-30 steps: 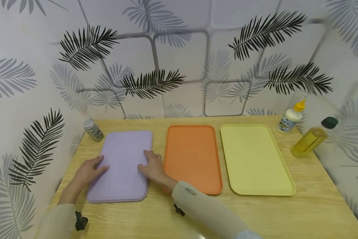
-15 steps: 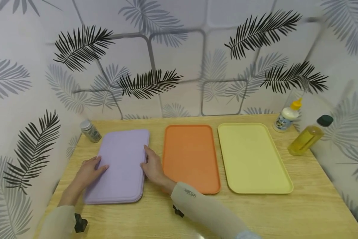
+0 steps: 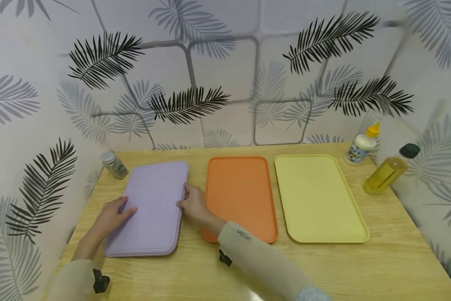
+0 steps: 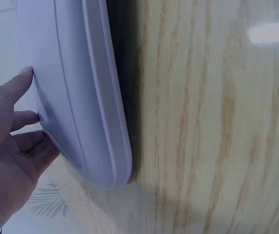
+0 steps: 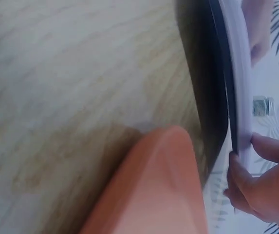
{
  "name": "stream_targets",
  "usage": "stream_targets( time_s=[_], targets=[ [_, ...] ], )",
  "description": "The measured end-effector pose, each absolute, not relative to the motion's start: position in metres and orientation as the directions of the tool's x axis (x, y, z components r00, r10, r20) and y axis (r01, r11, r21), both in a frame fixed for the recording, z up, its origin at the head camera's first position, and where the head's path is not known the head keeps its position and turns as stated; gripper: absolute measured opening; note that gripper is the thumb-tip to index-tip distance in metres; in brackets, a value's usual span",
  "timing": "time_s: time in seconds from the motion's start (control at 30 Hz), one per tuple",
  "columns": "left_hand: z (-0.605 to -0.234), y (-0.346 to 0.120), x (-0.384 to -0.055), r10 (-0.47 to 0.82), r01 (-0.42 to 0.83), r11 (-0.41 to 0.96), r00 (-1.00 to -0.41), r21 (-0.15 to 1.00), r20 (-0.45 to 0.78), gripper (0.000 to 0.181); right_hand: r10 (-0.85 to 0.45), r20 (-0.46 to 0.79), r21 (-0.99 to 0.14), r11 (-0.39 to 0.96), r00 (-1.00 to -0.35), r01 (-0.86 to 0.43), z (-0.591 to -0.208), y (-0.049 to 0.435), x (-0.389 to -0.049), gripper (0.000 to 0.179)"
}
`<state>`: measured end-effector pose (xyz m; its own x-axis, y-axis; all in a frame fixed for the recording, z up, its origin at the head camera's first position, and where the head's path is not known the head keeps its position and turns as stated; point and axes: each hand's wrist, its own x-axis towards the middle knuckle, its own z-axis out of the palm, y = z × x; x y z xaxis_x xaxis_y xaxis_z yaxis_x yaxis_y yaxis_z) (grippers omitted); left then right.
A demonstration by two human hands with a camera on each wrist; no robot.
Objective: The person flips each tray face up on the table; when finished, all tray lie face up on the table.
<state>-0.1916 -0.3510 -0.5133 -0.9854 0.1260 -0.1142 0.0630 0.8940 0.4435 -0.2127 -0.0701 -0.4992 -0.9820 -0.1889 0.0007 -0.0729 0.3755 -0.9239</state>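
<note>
A flat lavender case [image 3: 154, 200] with rounded corners and a line along its border lies at the left of the table. My left hand [image 3: 112, 217] holds its left edge, thumb on the top face and fingers along the side; this hand [image 4: 8, 131] shows large in the left wrist view. At the opposite edge my right hand [image 3: 194, 203] pinches the rim between thumb and fingers. From the side, in the right wrist view, the case [image 5: 244, 97] shows a dark layer under its lavender top, and the right hand's fingertips [image 5: 263, 144] grip that edge.
An orange tray [image 3: 240, 192] lies right of the case, partly under my right forearm. Farther right is a yellow tray [image 3: 319, 196]. A small grey-lidded jar [image 3: 114, 165] stands back left; a glue bottle [image 3: 359, 148] and an oil bottle [image 3: 385, 175] stand back right.
My right hand has shifted from lying over the top of the case to pinching its right edge, and that edge looks slightly raised. The left hand stays on the left edge.
</note>
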Motion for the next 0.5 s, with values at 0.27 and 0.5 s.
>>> stream_targets(
  time_s=[0.27,0.5],
  targets=[
    [-0.511,-0.353,-0.181,0.182,0.118,0.866,-0.979,0.486,-0.087,0.068,-0.251,-0.071,-0.941,0.338,-0.965,-0.019,-0.494,-0.064,-0.215,0.068],
    [-0.508,-0.353,-0.166,0.192,0.122,0.861,-0.977,0.494,-0.095,0.067,-0.245,-0.066,-0.966,0.258,-0.967,0.001,-0.496,-0.062,-0.217,0.070]
  ],
)
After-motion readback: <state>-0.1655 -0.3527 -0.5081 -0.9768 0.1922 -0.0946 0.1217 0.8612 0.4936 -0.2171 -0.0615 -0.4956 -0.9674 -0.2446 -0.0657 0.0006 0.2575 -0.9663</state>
